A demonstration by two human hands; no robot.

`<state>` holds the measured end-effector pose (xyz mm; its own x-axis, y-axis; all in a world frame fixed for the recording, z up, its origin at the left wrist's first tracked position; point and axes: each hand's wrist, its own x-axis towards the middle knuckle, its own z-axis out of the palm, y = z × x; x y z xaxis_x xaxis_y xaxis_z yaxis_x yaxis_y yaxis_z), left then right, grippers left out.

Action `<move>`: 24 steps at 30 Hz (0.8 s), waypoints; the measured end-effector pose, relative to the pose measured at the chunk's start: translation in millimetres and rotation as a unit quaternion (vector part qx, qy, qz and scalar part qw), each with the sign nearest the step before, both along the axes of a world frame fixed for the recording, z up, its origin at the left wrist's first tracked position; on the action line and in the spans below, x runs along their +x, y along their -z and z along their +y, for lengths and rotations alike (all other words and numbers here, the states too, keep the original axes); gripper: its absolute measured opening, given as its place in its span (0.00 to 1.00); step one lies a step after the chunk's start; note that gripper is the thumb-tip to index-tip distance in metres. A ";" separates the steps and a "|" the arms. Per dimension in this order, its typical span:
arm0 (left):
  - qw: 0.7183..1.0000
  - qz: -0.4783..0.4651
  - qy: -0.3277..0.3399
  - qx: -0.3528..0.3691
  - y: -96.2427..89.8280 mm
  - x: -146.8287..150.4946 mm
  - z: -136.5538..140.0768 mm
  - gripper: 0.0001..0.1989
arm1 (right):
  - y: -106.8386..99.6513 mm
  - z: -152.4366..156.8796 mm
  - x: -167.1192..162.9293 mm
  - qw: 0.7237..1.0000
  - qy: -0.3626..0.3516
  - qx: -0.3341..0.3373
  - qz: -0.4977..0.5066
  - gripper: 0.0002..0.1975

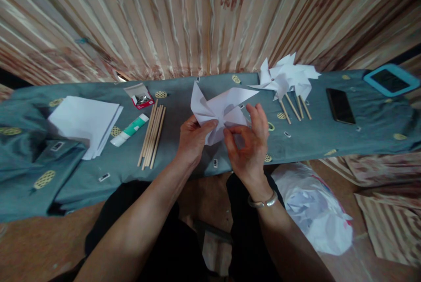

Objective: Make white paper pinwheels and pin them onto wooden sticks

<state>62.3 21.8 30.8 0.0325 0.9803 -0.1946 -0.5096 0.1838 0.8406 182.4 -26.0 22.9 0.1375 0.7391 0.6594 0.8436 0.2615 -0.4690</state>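
A white paper pinwheel (226,103) is held up above the front of the table, its blades folded in to the middle. My left hand (194,138) grips it from the left, thumb pressed near the centre. With thumb and index finger pinched together, my right hand (248,144) is at the right of the pinwheel's centre, its other fingers raised. Whatever is between those fingertips is too small to make out. Left of my hands lie several wooden sticks (153,135), a green and white tube (130,130) and an open small box (141,99) of shiny metal pieces.
Finished pinwheels on sticks (289,78) lie at the back right. Beyond them are a black phone (341,105) and a blue-framed tablet (391,79). White paper sheets (85,119) are stacked at left. A plastic bag (315,212) of paper scraps stands on the floor; a curtain (197,19) hangs behind the table.
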 end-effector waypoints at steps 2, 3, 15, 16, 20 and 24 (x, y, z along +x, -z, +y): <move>1.000 -0.005 0.000 -0.003 0.5 0.2 0.2 0.13 | 0.2 0.7 0.1 1.000 -0.002 -0.002 0.009 0.06; 1.000 -0.007 0.000 -0.003 0.6 0.2 0.2 0.13 | 0.2 1.0 0.2 1.000 -0.002 -0.002 0.012 0.06; 1.000 0.006 0.000 -0.007 -3.4 1.8 -0.1 0.13 | -0.1 1.2 -3.0 1.000 0.013 0.014 -0.010 0.06; 1.000 0.007 -0.001 -0.007 -3.3 1.9 -0.2 0.13 | -0.3 1.1 -3.2 1.000 0.014 0.014 -0.011 0.06; 1.000 0.011 -0.001 -0.004 -2.3 1.7 -0.2 0.12 | -0.7 0.6 -3.6 1.000 0.009 0.008 0.000 0.07; 1.000 0.007 -0.003 -0.012 -2.6 -0.2 1.7 0.13 | -1.5 -0.5 -4.1 1.000 0.002 -0.001 0.004 0.06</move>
